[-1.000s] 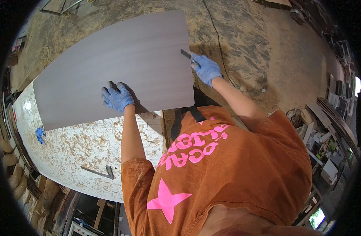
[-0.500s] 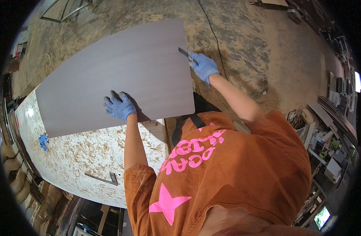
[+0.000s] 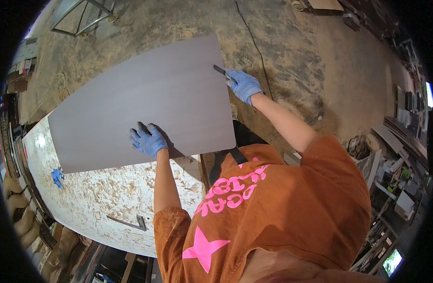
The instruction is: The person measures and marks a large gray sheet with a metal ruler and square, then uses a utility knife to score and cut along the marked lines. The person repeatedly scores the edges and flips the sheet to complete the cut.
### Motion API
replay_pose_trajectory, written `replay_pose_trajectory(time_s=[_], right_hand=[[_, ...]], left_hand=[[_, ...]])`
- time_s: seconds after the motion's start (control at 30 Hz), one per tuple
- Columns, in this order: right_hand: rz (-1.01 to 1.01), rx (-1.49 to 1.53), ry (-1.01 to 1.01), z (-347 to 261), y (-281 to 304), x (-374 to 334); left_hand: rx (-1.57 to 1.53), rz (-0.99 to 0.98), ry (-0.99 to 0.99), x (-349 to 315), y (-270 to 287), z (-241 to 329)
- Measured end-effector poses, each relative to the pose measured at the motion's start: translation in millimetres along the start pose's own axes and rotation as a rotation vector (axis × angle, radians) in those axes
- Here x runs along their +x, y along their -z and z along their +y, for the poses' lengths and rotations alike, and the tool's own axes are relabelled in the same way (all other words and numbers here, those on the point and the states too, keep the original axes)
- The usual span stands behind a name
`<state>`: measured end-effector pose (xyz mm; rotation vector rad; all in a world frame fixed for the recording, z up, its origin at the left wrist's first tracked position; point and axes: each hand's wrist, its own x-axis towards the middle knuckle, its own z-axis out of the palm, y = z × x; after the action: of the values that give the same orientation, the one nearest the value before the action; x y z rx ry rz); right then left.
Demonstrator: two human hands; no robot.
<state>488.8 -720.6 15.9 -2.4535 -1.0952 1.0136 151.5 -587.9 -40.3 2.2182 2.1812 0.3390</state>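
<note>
A large grey panel [image 3: 146, 99] lies on a white worktable [image 3: 84, 207] and reaches past its far side. My left hand [image 3: 149, 140], in a blue glove with dark fingertips, presses flat on the panel's near part, fingers spread. At the panel's right edge my right hand [image 3: 246, 87], also gloved in blue, is closed around a narrow, dark, flat tool [image 3: 219, 70]. The tool's end extends over the panel's surface near the far right corner. Its exact kind is hard to make out, since the fingers cover the rest of it.
On the table, which is scattered with brown shavings, lie a metal square [image 3: 131, 222] and a crumpled blue glove or cloth [image 3: 57, 178]. A black cable [image 3: 252, 37] crosses the dusty floor. A metal frame [image 3: 80, 19] stands at the far left. Stacked boards [image 3: 400, 134] line the right side.
The whole view has shifted slightly, so the panel and table appear lower. Both hands keep about the same places on the panel, and the right one still grips the dark tool.
</note>
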Motion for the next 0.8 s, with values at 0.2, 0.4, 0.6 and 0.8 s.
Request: replay_pose_trajectory(time_s=[0.2,0.4,0.6,0.8], right_hand=[[0.11,0.045,0.045,0.1,15.1,49.4],[0.138,0.061,0.072,0.1,30.7,99.4],[0.262,0.11,0.094,24.6,35.7,157.1],[0.363,0.32,0.111,42.4,32.0,165.2]], left_hand=[[-0.011,0.01,-0.019,0.9,0.7,2.6],[-0.003,0.017,-0.012,-0.5,3.5,2.8],[-0.007,0.034,-0.037,1.3,0.4,5.1],[0.012,0.03,-0.025,-1.5,3.7,2.0]])
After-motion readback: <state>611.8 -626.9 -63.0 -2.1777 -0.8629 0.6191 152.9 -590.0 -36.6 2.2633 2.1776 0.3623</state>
